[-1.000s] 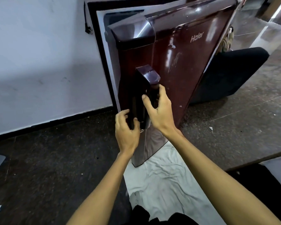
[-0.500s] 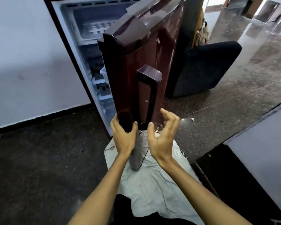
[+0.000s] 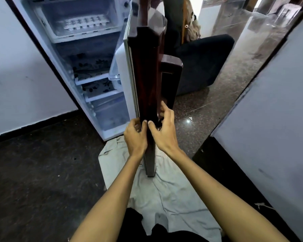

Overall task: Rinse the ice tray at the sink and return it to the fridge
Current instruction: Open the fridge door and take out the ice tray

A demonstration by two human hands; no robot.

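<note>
ice tray point(image 3: 85, 23) in freezer compartment point(image 3: 59, 34), left of door point(image 3: 145, 81); cloth point(image 3: 173, 198) below

The fridge door point(image 3: 145, 81) stands open, edge-on to the camera; the left hand point(image 3: 135, 137) grips its inner edge low down, and the right hand point(image 3: 164, 131) curls round its outer side just below the handle point(image 3: 171, 79); inside the fridge point(image 3: 101, 119), a white ice tray point(image 3: 86, 23) lies in the top freezer compartment; a pale cloth point(image 3: 173, 194) is spread on the dark floor point(image 3: 33, 172) under the door; a dark chair point(image 3: 205, 63) sits beyond.
</note>
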